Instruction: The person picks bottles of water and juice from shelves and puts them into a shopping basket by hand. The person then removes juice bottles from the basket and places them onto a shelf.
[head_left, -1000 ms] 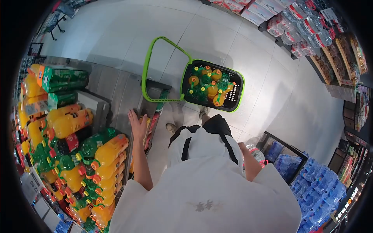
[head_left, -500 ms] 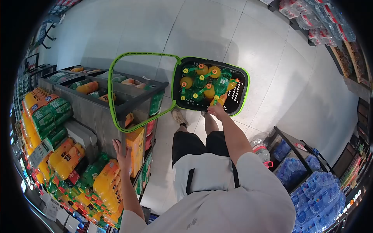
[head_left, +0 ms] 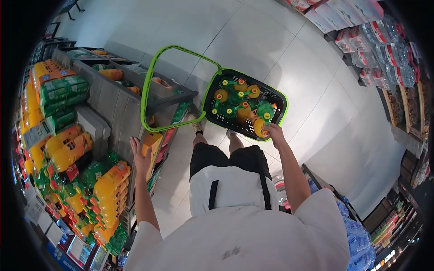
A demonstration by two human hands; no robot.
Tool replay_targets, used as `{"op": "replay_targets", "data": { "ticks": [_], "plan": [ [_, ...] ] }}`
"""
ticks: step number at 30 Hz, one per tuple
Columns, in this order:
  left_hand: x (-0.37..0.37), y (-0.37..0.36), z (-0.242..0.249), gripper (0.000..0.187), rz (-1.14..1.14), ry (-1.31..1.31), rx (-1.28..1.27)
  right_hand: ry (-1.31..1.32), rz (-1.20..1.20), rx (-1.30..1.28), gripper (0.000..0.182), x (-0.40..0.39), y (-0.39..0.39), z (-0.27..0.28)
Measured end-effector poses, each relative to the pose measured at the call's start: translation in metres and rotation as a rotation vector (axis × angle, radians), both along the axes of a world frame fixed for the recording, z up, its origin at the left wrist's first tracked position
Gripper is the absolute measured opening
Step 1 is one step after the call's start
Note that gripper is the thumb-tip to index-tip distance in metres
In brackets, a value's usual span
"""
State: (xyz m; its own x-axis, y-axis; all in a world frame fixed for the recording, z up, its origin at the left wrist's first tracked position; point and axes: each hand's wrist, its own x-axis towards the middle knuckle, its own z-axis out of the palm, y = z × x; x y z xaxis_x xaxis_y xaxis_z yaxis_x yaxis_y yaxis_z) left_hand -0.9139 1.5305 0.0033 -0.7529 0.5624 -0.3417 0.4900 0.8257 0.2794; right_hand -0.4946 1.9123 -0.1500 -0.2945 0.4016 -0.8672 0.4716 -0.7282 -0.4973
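right grip: the right hand (head_left: 273,132) reaches down into the basket, fingers closed round an orange bottle (head_left: 259,127) at the near right corner.
left grip: the left hand (head_left: 139,156) is open, fingers spread, palm flat against the shelf end; it holds nothing.
floor: pale tiles, with the basket standing on them just ahead of the person's feet.
shelf: the shelf (head_left: 113,108) on the left is stacked with orange and green drink bottles, lying on their sides in rows.
basket: the basket (head_left: 275,93) is black with a green rim, its long green handle (head_left: 149,81) swung out to the left over the shelf end.
load: it holds orange and green bottles, packed close, caps up.
water: packs of water (head_left: 361,239) sit at the lower right.
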Motion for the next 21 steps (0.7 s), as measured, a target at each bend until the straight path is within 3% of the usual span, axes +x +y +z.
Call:
{"op": "replay_targets", "data": {
  "ticks": [5, 10, 14, 17, 21],
  "plan": [
    [0.001, -0.006, -0.011, 0.078, -0.011, 0.086, 0.059, 0.05, 0.403, 0.174, 0.018, -0.054, -0.006, 0.165],
    [0.003, -0.01, -0.015, 0.081, 0.019, 0.127, 0.182, 0.325, 0.408, 0.16, 0.019, -0.114, -0.044, 0.299],
    [0.003, -0.012, -0.006, 0.077, 0.05, 0.095, 0.225, 0.597, 0.44, 0.1, 0.029, -0.162, -0.079, 0.352],
    [0.016, -0.016, 0.024, 0.054, 0.411, -0.33, 0.745, 0.76, 0.491, 0.044, 0.034, -0.21, -0.106, 0.382],
    [0.059, -0.056, 0.031, 0.031, 0.423, -0.476, 0.662, 0.919, 0.653, 0.003, 0.034, -0.282, -0.152, 0.403]
  ]
}}
